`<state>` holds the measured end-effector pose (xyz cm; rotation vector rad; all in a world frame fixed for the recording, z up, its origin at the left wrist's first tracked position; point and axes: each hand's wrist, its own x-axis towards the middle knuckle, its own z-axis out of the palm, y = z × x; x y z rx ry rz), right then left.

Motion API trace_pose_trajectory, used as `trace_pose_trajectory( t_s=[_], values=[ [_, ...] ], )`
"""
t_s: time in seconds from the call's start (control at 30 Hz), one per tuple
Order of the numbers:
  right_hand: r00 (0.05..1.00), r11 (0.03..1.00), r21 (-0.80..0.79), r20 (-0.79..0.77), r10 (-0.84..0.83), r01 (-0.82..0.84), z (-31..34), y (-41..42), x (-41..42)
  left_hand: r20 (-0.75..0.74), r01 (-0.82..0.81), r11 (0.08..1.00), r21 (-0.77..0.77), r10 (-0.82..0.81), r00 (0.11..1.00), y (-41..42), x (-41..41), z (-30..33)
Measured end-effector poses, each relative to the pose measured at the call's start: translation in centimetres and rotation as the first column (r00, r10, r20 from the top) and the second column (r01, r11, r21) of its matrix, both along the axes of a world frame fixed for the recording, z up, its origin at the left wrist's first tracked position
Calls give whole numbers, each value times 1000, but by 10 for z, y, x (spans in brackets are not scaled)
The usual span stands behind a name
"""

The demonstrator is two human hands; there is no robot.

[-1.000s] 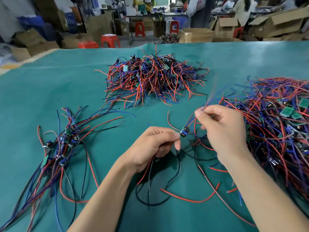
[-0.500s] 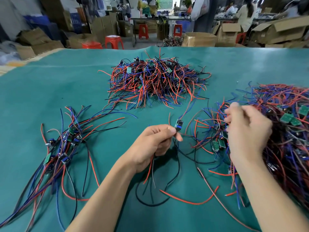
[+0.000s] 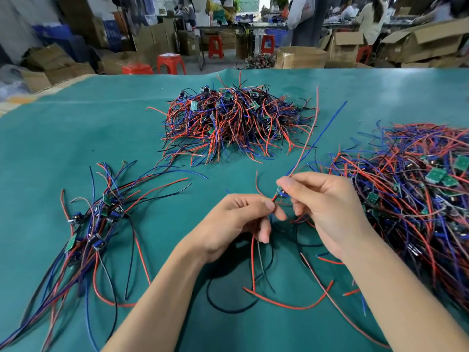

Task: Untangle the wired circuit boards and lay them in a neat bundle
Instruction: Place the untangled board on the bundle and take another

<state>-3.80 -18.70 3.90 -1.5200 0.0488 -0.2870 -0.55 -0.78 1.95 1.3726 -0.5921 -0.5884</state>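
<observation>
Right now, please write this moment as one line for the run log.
stage: untangling | left hand: pinching wires | right hand: pinching small circuit board | sorted bundle: left on mat | tangled pile: right

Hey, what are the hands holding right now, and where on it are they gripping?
Both hands pinch one small wired circuit board: the right hand at the board itself, the left hand on its wires just below.

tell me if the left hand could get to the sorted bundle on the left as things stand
Probably yes. The left hand is busy pinching a wired board with the right hand, but only bare green mat lies between it and the bundle.
</observation>
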Motion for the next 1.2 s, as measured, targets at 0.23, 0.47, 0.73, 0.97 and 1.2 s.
trace_pose_trajectory(
  t_s=[0.23,0.47,0.73,0.97,1.2],
  values=[
    [969,877,413,-65,-240,245,16,-23,3,25,48,998,37,-49,999,-2,-4,5],
    [920,738,589,-23,-392,329,57,-42,1,10,-4,999,39,3,1000,-1,-5,6],
    [1000,885,466,27,-12,-2,111,58,26,-29,-46,999,-20,46,999,-2,-4,4],
    [834,857,-33,-252,490,-514,98,163,72,-41,-156,986,-63,154,987,-3,-4,2],
    [915,723,-612,-398,68,-320,49,111,132,-18,-90,996,-18,90,996,-4,0,0]
  ],
)
